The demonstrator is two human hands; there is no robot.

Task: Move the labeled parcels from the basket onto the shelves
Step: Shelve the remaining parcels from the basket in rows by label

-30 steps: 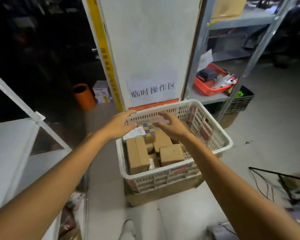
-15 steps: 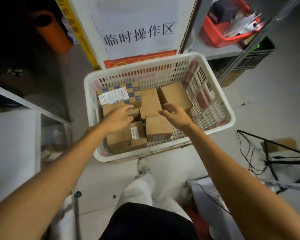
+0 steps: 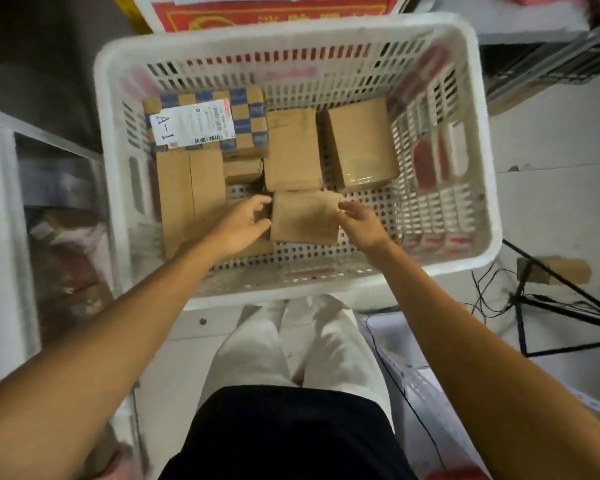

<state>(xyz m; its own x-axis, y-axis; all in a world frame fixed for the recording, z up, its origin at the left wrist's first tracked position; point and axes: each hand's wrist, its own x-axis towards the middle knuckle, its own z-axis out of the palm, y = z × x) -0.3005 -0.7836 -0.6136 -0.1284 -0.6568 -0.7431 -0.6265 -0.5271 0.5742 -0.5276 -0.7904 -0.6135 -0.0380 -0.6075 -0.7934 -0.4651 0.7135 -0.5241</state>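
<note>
A white slotted basket [image 3: 478, 140] holds several brown cardboard parcels. At its back left lies a blue-checked parcel [image 3: 246, 126] with a white label marked A-1. A small brown parcel [image 3: 303, 216] sits near the basket's front. My left hand [image 3: 243, 225] is at that parcel's left side, thumb above and fingers curled against the edge. My right hand [image 3: 361, 223] touches its right edge with loosely bent fingertips. A long brown parcel [image 3: 184, 195] lies left of my left hand. Two more brown parcels [image 3: 291, 150] [image 3: 361, 143] lie behind.
A white shelf unit [image 3: 0, 237] stands at the left. A red and white sign [image 3: 271, 12] is behind the basket. Black stand legs and cables [image 3: 551, 299] lie on the floor at the right. My legs [image 3: 291, 358] are below the basket.
The camera has tilted down and closer to the basket. Both hands dropped lower inside it and closed in on the two sides of the small front parcel.
</note>
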